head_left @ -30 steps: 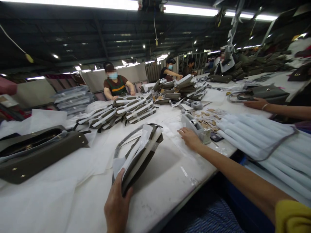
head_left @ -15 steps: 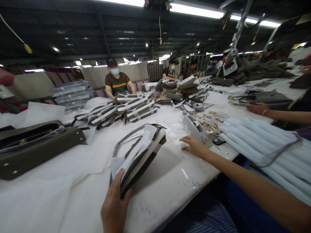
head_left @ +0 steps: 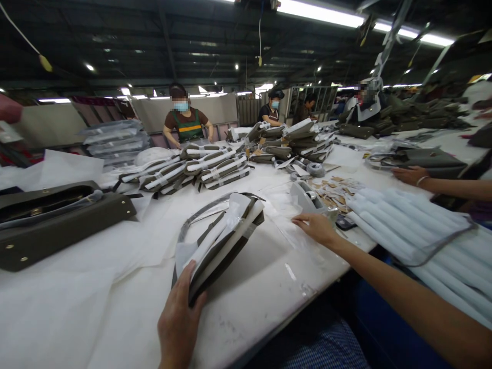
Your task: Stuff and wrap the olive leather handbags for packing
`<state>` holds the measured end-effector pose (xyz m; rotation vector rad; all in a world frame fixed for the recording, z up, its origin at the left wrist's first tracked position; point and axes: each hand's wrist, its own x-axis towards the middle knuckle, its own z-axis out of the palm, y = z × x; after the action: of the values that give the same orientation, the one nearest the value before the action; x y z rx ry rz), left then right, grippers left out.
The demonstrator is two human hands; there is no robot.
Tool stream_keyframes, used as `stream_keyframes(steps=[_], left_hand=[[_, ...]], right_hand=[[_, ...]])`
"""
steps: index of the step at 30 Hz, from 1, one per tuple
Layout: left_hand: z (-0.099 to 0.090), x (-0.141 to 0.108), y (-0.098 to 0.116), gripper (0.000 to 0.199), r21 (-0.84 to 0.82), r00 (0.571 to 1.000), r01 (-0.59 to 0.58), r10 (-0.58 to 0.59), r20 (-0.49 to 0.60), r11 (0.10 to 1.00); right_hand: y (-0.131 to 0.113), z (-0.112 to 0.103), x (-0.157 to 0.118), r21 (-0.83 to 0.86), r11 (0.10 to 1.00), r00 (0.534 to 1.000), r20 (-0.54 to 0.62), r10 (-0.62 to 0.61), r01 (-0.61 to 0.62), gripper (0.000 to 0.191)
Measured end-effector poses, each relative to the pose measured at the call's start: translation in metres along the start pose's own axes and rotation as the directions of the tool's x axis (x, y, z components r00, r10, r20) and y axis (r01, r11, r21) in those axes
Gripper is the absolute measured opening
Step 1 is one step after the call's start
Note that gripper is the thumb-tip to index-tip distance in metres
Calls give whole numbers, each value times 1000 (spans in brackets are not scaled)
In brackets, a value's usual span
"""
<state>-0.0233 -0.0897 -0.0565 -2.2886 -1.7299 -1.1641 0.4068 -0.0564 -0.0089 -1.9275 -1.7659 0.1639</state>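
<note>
My left hand [head_left: 180,310] grips the near end of a dark olive handbag [head_left: 221,266], fingers on one side and thumb on the other. The bag stands tilted on its narrow edge, with white padding, a white wrap and a grey-covered handle [head_left: 188,225] looping behind it. My right hand [head_left: 317,229] is closed in a pinch at a thin, see-through plastic sheet [head_left: 282,212] lying on the table. Just behind that hand stands a grey tape dispenser [head_left: 303,193], partly covered by it.
Wrapped olive bags [head_left: 211,169] lie piled across the table. An open olive bag [head_left: 69,220] sits at left on white sheets. Padded white rolls [head_left: 411,220] lie at right, beside small brown tags [head_left: 332,189]. A co-worker's hand [head_left: 411,175] rests on another bag; several people work beyond.
My right hand has gone from spread fingers to a pinch at the plastic sheet, near the tape dispenser. My left hand still holds the handbag in nearly the same place.
</note>
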Motion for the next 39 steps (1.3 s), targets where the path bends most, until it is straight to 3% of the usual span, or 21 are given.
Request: stream_keyframes(steps=[3, 5, 7, 10, 12, 15, 18, 22, 25, 29, 32, 35, 36, 39], left_hand=[[0, 0, 0, 57, -1, 1000, 0, 0, 4, 1000], [0, 1, 0, 57, -5, 1000, 0, 0, 4, 1000], [-1, 1, 1, 57, -12, 1000, -5, 5, -3, 1000], [-2, 2, 2, 57, -19, 1000, -6, 6, -7, 1000], [-3, 2, 3, 56, -22, 1000, -1, 1, -4, 1000], [-3, 1, 2, 56, -29, 1000, 12, -12, 8, 999], [-2, 1, 1, 56, -43, 999, 32, -31, 16, 999], [-5, 3, 0, 58, -75, 998, 58, -59, -8, 995], [-8, 8, 2, 58, -86, 997, 63, -67, -42, 994], [-12, 24, 4, 59, -61, 997, 40, -44, -58, 997], [-16, 40, 7, 59, -27, 996, -36, 34, -84, 999], [-22, 50, 15, 57, 24, 973, -174, 176, -153, 984], [-24, 50, 19, 56, 41, 958, -228, 231, -170, 973], [-23, 45, 30, 51, 94, 908, -366, 378, -181, 926]], right_hand=[[-33, -9, -33, 9, 997, 997, -19, -74, 74, 26], [-60, -14, -63, 64, 987, 988, 44, -149, 146, 25], [-85, -17, -91, 154, 976, 963, 198, -184, 155, 23], [-101, -12, -116, 256, 963, 878, 437, -195, 86, 23], [-94, 1, -117, 215, 972, 905, 390, -172, 92, 33], [-73, 35, -104, -8, 983, 972, 149, -179, 183, 55], [-67, 70, -94, -158, 954, 962, 144, -233, 254, 71], [-101, 97, -90, -61, 915, 878, 315, -362, 399, 83], [-140, 111, -74, 72, 882, 812, 362, -459, 467, 88], [-182, 128, -31, 160, 864, 794, 344, -502, 477, 78], [-197, 131, -15, 205, 889, 844, 286, -454, 409, 58], [-192, 118, -34, 247, 874, 873, 153, -462, 419, 50], [-186, 110, -46, 270, 839, 852, 105, -513, 472, 48], [-168, 79, -86, 379, 657, 722, -46, -691, 652, 33]])
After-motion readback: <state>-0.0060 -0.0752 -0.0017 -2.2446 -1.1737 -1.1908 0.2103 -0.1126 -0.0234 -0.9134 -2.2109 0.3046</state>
